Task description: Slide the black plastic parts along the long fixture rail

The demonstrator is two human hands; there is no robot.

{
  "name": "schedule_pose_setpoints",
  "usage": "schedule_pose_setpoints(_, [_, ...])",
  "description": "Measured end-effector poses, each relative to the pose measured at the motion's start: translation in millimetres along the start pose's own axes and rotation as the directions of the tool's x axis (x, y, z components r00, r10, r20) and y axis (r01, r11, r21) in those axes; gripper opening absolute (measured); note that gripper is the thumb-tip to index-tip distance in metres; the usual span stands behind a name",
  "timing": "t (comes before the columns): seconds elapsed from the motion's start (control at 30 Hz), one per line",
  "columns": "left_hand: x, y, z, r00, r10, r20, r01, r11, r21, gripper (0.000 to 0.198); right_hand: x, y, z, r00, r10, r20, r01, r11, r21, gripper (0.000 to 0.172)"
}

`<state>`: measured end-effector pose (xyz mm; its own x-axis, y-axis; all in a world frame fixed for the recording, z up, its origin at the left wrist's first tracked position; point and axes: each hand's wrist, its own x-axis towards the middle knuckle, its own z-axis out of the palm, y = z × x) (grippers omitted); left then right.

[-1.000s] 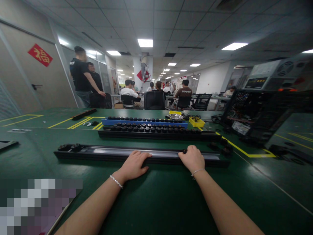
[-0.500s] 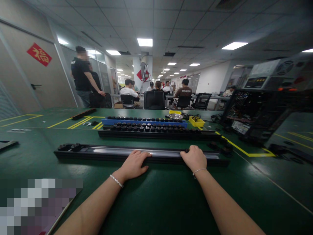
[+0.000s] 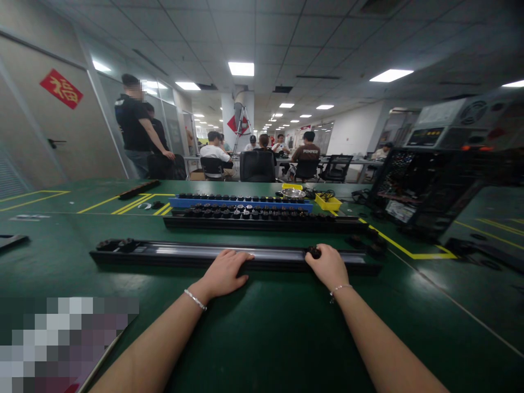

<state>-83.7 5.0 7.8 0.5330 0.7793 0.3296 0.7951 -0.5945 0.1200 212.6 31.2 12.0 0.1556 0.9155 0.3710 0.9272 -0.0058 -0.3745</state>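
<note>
A long black rail with a shiny channel along its top lies crosswise on the green table. My left hand rests on its near edge around the middle, fingers stretched out and thumb apart. Further right, my right hand is closed around a small round black part at the channel. Its fingertips are partly hidden behind the hand. Two similar black parts sit in the left end of the rail.
Behind lie another black rail and a blue rail, both carrying rows of black parts. A yellow bin and a metal bowl stand beyond. An opened computer case is at right. Several people sit or stand further off.
My right hand has turned slightly and shifted a little right, so more of the round black part shows. My left hand stays in place on the rail.
</note>
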Motion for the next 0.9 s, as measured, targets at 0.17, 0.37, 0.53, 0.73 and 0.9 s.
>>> schedule_pose_setpoints(0.17, [0.0, 0.2, 0.3, 1.000, -0.004, 0.004, 0.004, 1.000, -0.003, 0.048, 0.5, 1.5, 2.7, 1.000, 0.002, -0.019, -0.001, 1.000, 0.022, 0.018])
schedule_pose_setpoints(0.37, [0.9, 0.0, 0.4, 1.000, -0.011, 0.002, 0.011, 1.000, 0.001, 0.049, 1.7, 3.4, 3.9, 0.999, 0.015, -0.028, -0.014, 0.999, 0.031, 0.019])
schedule_pose_setpoints(0.53, [0.8, -0.1, 0.4, 1.000, -0.006, -0.002, 0.006, 1.000, 0.007, 0.049, 1.8, 4.9, 2.9, 0.998, 0.032, -0.046, -0.033, 0.999, -0.025, 0.021])
schedule_pose_setpoints(0.73, [0.8, 0.2, 0.3, 1.000, -0.005, -0.006, 0.005, 1.000, 0.000, 0.048, 2.5, 12.5, -2.7, 0.995, 0.090, -0.052, -0.093, 0.994, -0.051, 0.023])
schedule_pose_setpoints(0.9, [0.9, -0.3, 1.2, 1.000, -0.013, 0.002, 0.013, 1.000, -0.005, 0.048, 2.8, 14.5, -6.6, 0.991, 0.123, -0.053, -0.127, 0.990, -0.069, 0.023])
